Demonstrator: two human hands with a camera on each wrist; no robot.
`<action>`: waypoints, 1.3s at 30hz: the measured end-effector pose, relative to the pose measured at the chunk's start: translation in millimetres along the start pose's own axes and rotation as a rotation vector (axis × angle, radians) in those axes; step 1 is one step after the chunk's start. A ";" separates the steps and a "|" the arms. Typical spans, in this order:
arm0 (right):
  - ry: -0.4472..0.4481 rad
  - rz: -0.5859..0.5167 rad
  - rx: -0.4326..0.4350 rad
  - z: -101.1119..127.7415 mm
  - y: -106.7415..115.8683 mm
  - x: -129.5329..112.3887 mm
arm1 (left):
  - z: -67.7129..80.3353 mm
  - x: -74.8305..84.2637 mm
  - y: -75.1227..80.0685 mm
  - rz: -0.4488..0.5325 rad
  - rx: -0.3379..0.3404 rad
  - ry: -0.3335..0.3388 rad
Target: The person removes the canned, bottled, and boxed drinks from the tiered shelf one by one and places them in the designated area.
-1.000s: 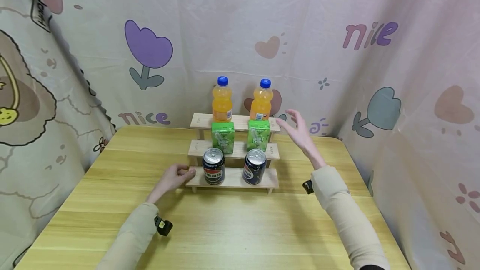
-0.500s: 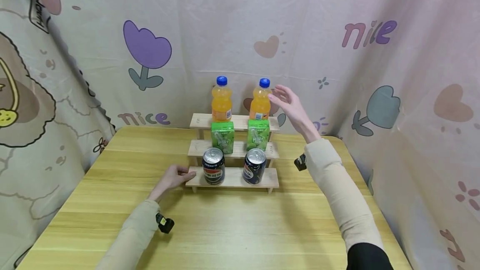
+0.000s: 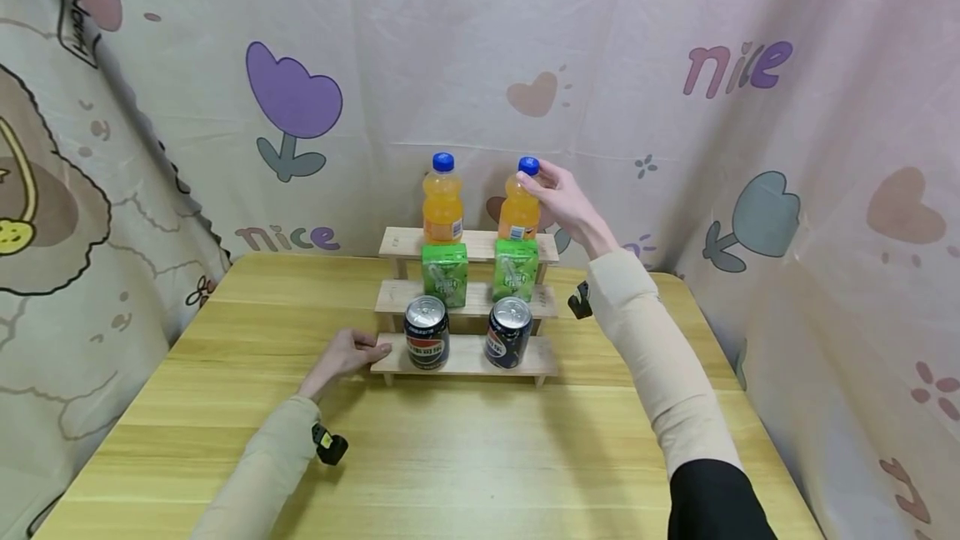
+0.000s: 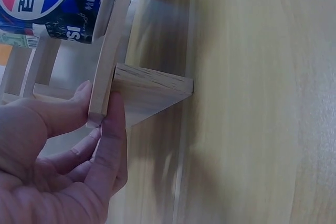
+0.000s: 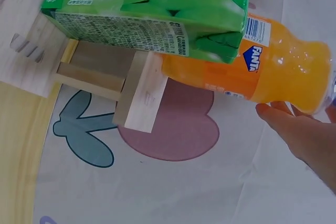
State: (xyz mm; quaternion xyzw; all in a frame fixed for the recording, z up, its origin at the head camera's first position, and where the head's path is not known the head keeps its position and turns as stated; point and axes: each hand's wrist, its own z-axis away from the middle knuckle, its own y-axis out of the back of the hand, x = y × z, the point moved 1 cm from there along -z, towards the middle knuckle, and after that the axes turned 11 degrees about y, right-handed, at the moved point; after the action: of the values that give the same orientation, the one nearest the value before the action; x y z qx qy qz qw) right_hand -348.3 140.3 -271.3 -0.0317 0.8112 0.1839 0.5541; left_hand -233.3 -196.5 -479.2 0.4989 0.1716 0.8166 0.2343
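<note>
A three-step wooden rack [image 3: 465, 298] stands at the back of the table. My right hand [image 3: 537, 181] grips the right orange bottle [image 3: 519, 211] at its neck, just under the blue cap, on the top step. The right wrist view shows the fingers [image 5: 302, 132] against that bottle [image 5: 273, 72], with a green carton [image 5: 152, 9] before it. My left hand [image 3: 373, 347] holds the left end of the bottom step; in the left wrist view thumb and fingers [image 4: 110, 129] pinch the board's end [image 4: 107, 66] beside a blue cola can [image 4: 52, 3].
A second orange bottle [image 3: 442, 205] stands on the top step, two green cartons [image 3: 446, 273] on the middle one, two cans [image 3: 427, 333] on the bottom. The yellow wooden table [image 3: 465, 457] lies in front. Patterned curtains [image 3: 787, 190] close in the back and sides.
My right hand rose from beside the rack's top step, moved left, and closed on the right orange bottle's neck. The left hand stayed on the bottom step.
</note>
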 end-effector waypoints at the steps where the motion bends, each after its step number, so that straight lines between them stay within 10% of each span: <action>1: -0.003 -0.003 0.007 -0.4 -0.5 -0.1 | 0.1 0.4 -0.3 0.001 -0.002 -0.002; 20: -0.034 -0.009 0.082 -0.6 4.6 -11.4 | 3.3 0.5 -2.0 -0.004 -0.006 0.013; 39: -0.134 -0.061 0.267 36.0 99.1 -20.5 | 2.6 1.4 -1.6 0.003 -0.004 0.018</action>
State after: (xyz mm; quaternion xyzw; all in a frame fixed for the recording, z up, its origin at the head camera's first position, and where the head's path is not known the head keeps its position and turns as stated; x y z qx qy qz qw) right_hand -333.8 241.3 -238.0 0.0301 0.7883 0.0593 0.6117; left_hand -231.2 -194.3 -477.9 0.4912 0.1711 0.8217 0.2327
